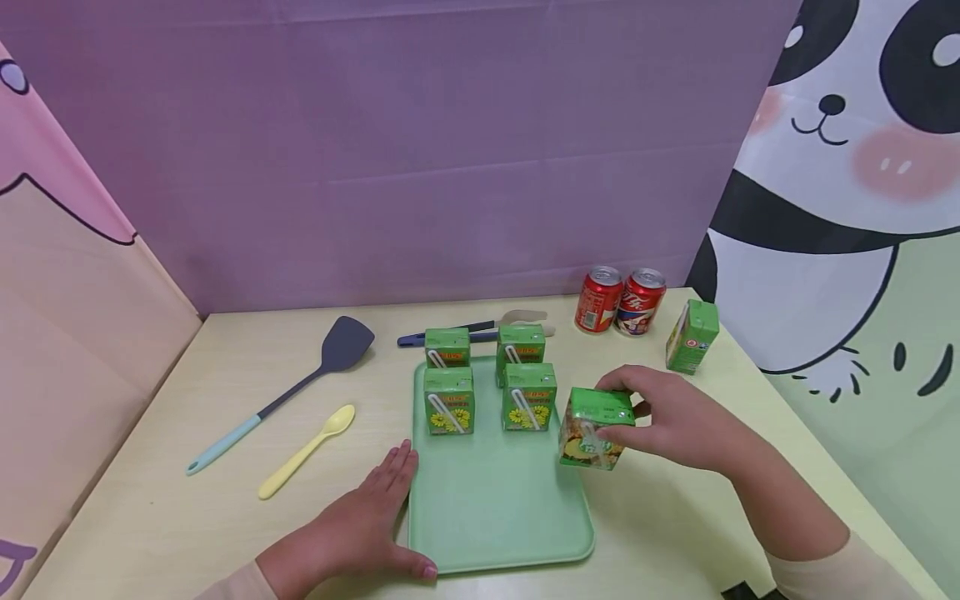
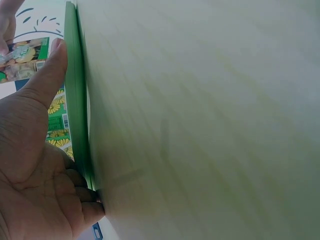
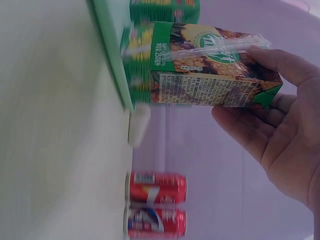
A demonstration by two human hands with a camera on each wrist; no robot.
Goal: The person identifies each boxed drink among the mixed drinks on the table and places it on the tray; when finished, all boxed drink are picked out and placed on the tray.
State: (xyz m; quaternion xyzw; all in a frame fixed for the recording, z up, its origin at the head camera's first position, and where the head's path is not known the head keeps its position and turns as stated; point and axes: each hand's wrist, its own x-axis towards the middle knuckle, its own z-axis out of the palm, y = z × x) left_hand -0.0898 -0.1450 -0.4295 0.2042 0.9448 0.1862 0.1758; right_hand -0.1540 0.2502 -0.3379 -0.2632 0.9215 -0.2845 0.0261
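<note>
My right hand (image 1: pixel 667 421) grips a green juice box (image 1: pixel 596 429) with pineapple pictures, held up at the right edge of the light green tray (image 1: pixel 498 517). In the right wrist view the thumb and fingers pinch one end of this juice box (image 3: pixel 215 65), its wrapped straw showing on the front. My left hand (image 1: pixel 367 521) rests along the tray's left edge, fingers straight and thumb at the near corner. Several green drink boxes with yellow flowers, one of them a front drink box (image 1: pixel 450 402), stand upright in two columns on the tray's far half.
Two red cans (image 1: pixel 598 300) stand at the back right, with another green juice box (image 1: pixel 692 336) beside them. A dark spatula (image 1: pixel 347 343) and a yellow spoon (image 1: pixel 306 452) lie on the left. More utensils (image 1: pixel 480 327) lie behind the tray, near the purple backdrop.
</note>
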